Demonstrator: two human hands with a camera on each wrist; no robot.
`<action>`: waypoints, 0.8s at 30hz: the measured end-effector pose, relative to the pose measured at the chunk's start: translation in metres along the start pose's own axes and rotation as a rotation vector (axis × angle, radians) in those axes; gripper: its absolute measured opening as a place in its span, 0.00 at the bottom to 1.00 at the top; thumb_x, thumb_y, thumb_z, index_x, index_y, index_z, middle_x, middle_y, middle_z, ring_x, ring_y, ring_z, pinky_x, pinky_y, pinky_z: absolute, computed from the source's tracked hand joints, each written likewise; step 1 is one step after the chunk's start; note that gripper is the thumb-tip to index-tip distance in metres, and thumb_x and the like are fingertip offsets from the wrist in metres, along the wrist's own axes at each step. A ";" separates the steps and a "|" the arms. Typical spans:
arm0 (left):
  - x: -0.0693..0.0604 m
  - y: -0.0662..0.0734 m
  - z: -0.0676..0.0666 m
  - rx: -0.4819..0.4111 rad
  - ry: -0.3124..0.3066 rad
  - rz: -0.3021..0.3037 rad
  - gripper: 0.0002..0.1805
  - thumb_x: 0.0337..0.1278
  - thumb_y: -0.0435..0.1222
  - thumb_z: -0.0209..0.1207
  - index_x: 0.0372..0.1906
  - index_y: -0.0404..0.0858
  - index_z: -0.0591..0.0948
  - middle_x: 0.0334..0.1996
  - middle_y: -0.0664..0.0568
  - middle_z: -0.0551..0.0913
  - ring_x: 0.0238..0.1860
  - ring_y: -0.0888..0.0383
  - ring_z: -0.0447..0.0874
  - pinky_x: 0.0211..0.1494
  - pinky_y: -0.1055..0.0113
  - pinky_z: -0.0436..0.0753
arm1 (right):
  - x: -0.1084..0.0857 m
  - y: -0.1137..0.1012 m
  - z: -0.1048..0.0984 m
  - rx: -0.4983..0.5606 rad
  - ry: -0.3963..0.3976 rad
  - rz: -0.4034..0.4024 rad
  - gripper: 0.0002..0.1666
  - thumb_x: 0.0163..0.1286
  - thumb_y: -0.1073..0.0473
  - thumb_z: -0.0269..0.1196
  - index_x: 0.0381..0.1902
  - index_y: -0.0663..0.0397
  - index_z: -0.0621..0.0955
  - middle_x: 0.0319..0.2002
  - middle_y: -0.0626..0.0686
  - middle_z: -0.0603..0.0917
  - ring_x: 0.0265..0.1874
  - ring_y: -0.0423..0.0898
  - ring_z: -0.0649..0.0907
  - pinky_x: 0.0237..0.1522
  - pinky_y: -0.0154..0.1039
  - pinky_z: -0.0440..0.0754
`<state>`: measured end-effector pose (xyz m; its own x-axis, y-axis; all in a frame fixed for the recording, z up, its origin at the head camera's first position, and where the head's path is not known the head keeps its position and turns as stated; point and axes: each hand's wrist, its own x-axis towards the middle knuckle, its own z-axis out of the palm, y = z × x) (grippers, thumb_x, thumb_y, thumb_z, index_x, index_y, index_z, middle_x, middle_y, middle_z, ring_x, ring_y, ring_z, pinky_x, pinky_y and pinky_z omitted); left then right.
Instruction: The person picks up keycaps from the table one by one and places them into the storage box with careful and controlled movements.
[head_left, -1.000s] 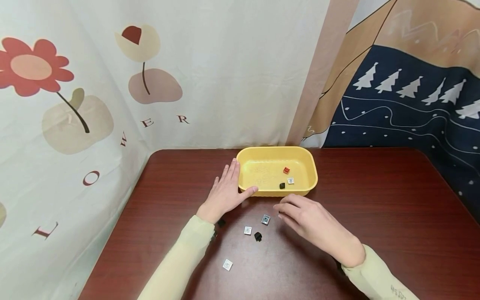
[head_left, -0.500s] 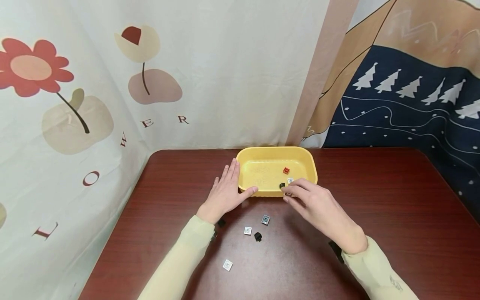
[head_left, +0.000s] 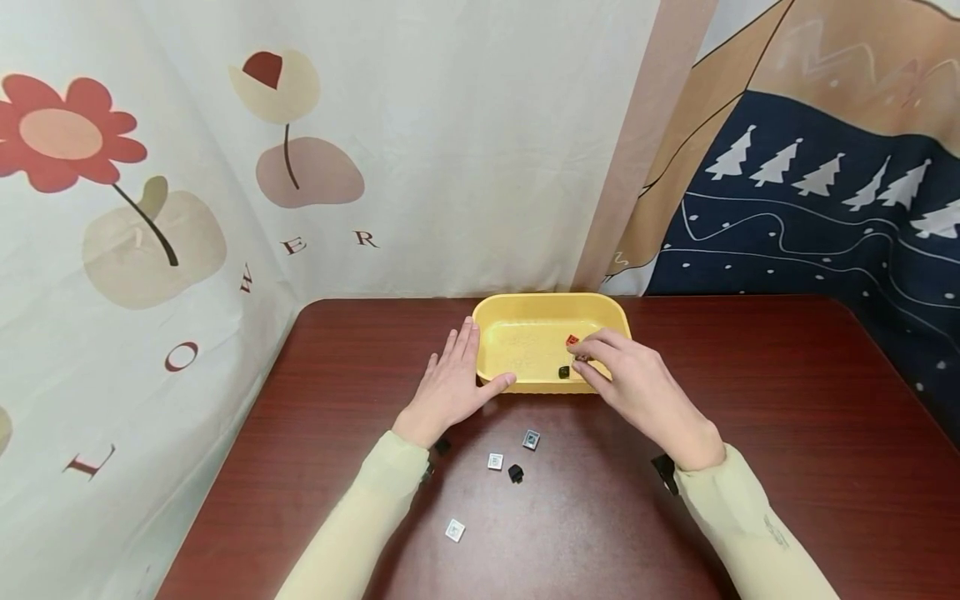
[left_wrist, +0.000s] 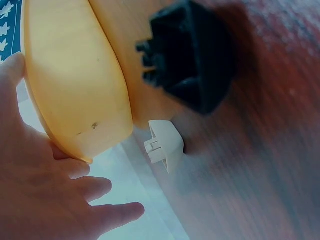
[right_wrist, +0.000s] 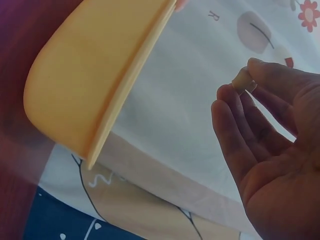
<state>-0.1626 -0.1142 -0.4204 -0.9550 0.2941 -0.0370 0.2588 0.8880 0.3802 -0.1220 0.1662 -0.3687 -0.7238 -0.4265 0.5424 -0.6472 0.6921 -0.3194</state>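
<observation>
My right hand [head_left: 637, 387] is over the front right part of the yellow tub [head_left: 517, 387]. Between its thumb and fingertips it pinches a small pale keycap [right_wrist: 243, 81], above the tub's rim in the right wrist view. My left hand [head_left: 446, 387] lies with straight fingers along the tub's left side, its thumb at the front rim. Inside the tub are a red keycap [head_left: 572, 340] and a black keycap [head_left: 564, 372]; the white one seen there earlier is hidden behind my right fingers.
In front of the tub lie a grey keycap [head_left: 531, 439], a white keycap [head_left: 496, 462], a black keycap [head_left: 516, 473] and a nearer white keycap [head_left: 454, 530]. A dark piece [head_left: 443, 446] sits beside my left wrist. Curtains hang behind the brown table [head_left: 787, 400].
My right hand has moved from the table before the tub, forward over its rim, carrying the pale keycap. My left hand and the loose keycaps stay put.
</observation>
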 end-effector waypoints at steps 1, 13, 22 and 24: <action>0.000 0.000 0.000 0.002 -0.002 -0.001 0.61 0.63 0.75 0.47 0.84 0.36 0.44 0.84 0.48 0.40 0.83 0.43 0.42 0.77 0.35 0.55 | 0.002 0.001 0.000 0.005 -0.007 0.010 0.13 0.63 0.64 0.76 0.46 0.55 0.89 0.42 0.50 0.87 0.34 0.44 0.84 0.34 0.41 0.84; 0.001 -0.001 0.001 0.003 -0.013 -0.008 0.61 0.63 0.75 0.46 0.84 0.38 0.42 0.84 0.50 0.38 0.83 0.44 0.42 0.77 0.36 0.54 | 0.016 0.020 0.021 0.043 -0.053 0.128 0.11 0.65 0.65 0.74 0.45 0.59 0.89 0.40 0.53 0.87 0.38 0.48 0.84 0.38 0.45 0.83; 0.001 -0.001 0.001 -0.003 -0.012 -0.006 0.62 0.63 0.75 0.46 0.84 0.37 0.43 0.84 0.50 0.38 0.83 0.43 0.41 0.77 0.35 0.54 | 0.023 0.036 0.042 0.054 -0.151 0.241 0.12 0.67 0.65 0.72 0.48 0.62 0.88 0.41 0.56 0.87 0.40 0.51 0.84 0.43 0.46 0.84; 0.001 -0.001 0.001 -0.004 -0.012 -0.005 0.62 0.62 0.76 0.46 0.84 0.37 0.43 0.84 0.50 0.38 0.83 0.44 0.41 0.77 0.35 0.54 | 0.023 0.039 0.046 0.046 -0.164 0.248 0.12 0.67 0.65 0.72 0.47 0.62 0.88 0.42 0.57 0.87 0.41 0.52 0.84 0.46 0.48 0.85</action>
<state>-0.1637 -0.1140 -0.4217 -0.9544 0.2943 -0.0497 0.2537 0.8878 0.3841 -0.1748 0.1568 -0.4039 -0.8879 -0.3382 0.3119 -0.4529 0.7616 -0.4635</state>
